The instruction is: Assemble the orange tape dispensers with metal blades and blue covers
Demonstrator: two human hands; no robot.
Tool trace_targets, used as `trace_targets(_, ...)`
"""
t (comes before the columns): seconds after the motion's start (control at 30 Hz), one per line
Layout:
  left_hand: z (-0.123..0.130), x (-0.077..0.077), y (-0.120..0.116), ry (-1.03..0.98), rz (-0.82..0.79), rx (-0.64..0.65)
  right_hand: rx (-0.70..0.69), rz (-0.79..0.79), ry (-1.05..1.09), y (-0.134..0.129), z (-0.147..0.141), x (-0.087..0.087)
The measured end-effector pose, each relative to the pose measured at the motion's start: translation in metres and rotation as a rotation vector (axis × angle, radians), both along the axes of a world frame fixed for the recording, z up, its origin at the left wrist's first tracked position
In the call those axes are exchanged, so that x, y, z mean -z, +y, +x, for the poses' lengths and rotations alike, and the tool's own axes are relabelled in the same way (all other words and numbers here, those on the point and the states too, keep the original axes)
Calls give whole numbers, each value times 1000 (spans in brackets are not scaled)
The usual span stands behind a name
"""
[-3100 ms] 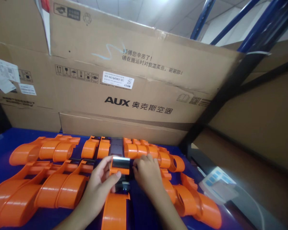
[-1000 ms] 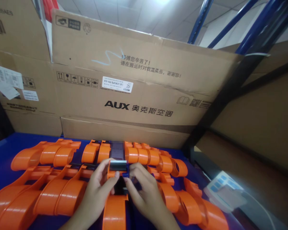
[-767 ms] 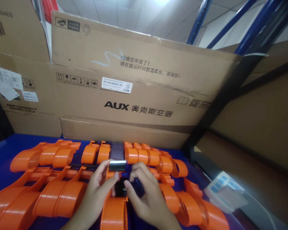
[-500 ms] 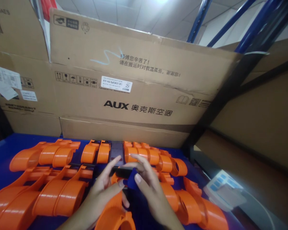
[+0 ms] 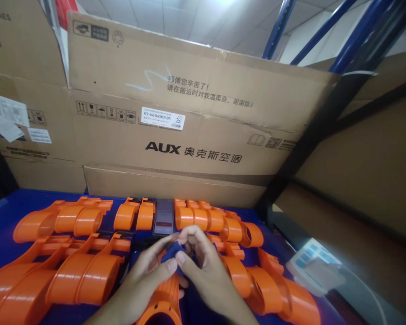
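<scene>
Both hands meet at the lower middle of the view. My left hand (image 5: pixel 154 266) is closed, its thumb pressed on a small dark blue piece (image 5: pixel 172 253). From the other side my right hand (image 5: pixel 200 262) pinches the same blue piece with thumb and fingers. Under the hands, an orange part (image 5: pixel 164 295) with a round ring points toward me; its upper end is hidden by the fingers. Rows of similar orange parts (image 5: pixel 98 277) lie on the blue surface to the left, and more orange parts (image 5: pixel 265 289) lie to the right.
A dark flat device (image 5: pixel 164 216) lies behind the hands between orange parts. A large cardboard panel (image 5: pixel 189 117) stands behind the blue surface (image 5: pixel 3 203). At the right are a dark rack post (image 5: pixel 291 158) and a white-and-blue object (image 5: pixel 313 264).
My fingers have closed in around the blue piece, which has shifted left. The orange part beneath has turned, its ring now facing me. The dark device behind is more exposed.
</scene>
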State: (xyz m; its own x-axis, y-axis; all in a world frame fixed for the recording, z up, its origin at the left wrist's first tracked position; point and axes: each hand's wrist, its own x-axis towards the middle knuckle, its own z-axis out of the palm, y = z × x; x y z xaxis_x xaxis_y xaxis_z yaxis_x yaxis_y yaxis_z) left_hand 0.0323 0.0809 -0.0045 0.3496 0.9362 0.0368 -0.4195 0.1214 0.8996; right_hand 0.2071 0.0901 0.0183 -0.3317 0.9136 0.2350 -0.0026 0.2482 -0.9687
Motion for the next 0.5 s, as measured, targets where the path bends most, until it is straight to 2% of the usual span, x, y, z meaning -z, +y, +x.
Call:
trace_targets(0.13,-2,3,4,69,69,-100,-8,24,26,-1,-4,-1)
trace_targets(0.23,-1,4,6,50,17,-96,30,47,-24,0,-3,0)
trace_targets(0.3,0,4,7,-37,-70,-81,116,109,-101,2,2,-1)
trace_targets(0.43,-4,1,10,-264,-260,-85,439,367,-394,10,19,-11)
trace_targets(0.5,-8,-1,10,-341,-324,14,447,453,-542,12,26,-15)
